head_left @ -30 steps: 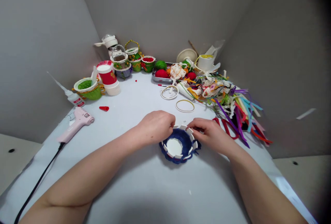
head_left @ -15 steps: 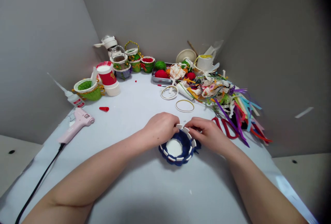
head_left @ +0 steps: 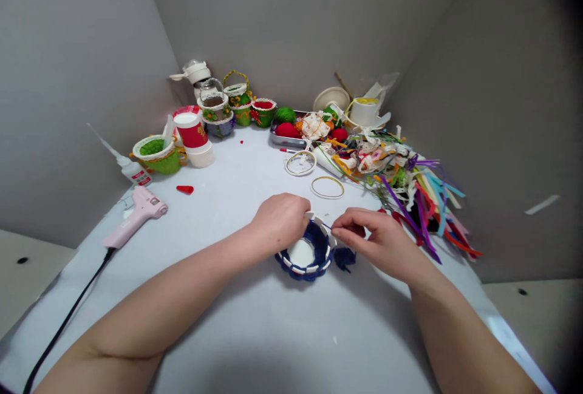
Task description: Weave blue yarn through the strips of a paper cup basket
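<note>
Blue basket rim [head_left: 315, 237] partly hidden by left hand [head_left: 280, 221], thin thread [head_left: 326, 225] barely visible

A navy basket [head_left: 317, 242] is showing a white round base and a rim banded with alternating white tabs and navy gaps, with a thin navy thread [head_left: 326, 226] and a navy yarn tuft [head_left: 344, 258] lying beside it. The pale grey tabletop [head_left: 237, 169] is carrying a pastel pink glue gun [head_left: 136, 215], a red cone [head_left: 184, 189], a red-and-white paper cup [head_left: 191, 131], and purple, teal and red ribbons [head_left: 423, 212].
</note>
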{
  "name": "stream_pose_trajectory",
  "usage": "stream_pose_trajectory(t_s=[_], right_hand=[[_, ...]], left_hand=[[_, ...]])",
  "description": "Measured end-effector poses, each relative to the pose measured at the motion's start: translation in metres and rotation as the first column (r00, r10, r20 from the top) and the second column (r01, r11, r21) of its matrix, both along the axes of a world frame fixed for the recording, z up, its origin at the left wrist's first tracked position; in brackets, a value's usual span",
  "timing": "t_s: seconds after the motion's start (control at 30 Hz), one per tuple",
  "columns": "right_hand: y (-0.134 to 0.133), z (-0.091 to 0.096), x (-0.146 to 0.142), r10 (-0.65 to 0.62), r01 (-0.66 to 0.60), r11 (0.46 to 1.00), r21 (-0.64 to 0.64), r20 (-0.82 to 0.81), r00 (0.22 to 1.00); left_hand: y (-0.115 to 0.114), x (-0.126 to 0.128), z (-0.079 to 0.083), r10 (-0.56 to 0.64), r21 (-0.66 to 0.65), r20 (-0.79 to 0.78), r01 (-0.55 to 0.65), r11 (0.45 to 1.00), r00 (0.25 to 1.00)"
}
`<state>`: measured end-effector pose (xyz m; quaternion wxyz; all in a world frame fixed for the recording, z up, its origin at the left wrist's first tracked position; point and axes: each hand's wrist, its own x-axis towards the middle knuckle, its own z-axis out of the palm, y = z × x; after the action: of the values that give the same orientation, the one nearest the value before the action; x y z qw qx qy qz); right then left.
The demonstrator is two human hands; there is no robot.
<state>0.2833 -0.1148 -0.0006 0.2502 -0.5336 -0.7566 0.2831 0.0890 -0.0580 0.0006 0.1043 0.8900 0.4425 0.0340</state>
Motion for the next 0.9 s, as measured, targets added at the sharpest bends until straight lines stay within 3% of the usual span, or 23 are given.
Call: stream_pose_trajectory(t_s=[0.17, 0.33, 0.5, 0.73, 0.9], right_hand=[[0.002, 0.005, -0.010, -0.018, 0.016, 0.999, 0.052, 0.043, 0.999], [0.005, 0.009, -0.020, 0.073, -0.100, 0.986, 0.132, 0.193, 0.978], [0.007, 0.011, -0.019, 0.141, -0.192, 0.973, 0.126, 0.331, 0.933], [0.007, 0.020, 0.004, 0.148, -0.167, 0.984, 0.055, 0.252, 0.956], [0.012, 0.015, 0.015, 0.165, -0.165, 0.986, -0.021, 0.208, 0.964]], left_hand=[[0.000, 0.000, 0.000, 0.003, -0.001, -0.004, -0.003, 1.000, 1.000], [0.000, -0.001, -0.003, -0.003, 0.002, 0.011, 0.003, 1.000, 1.000], [0.000, -0.002, -0.003, -0.008, -0.013, 0.008, 0.008, 1.000, 1.000], [0.000, -0.002, 0.000, -0.019, -0.017, -0.006, 0.018, 1.000, 1.000], [0.001, -0.001, -0.001, -0.010, -0.015, -0.001, 0.010, 1.000, 1.000]])
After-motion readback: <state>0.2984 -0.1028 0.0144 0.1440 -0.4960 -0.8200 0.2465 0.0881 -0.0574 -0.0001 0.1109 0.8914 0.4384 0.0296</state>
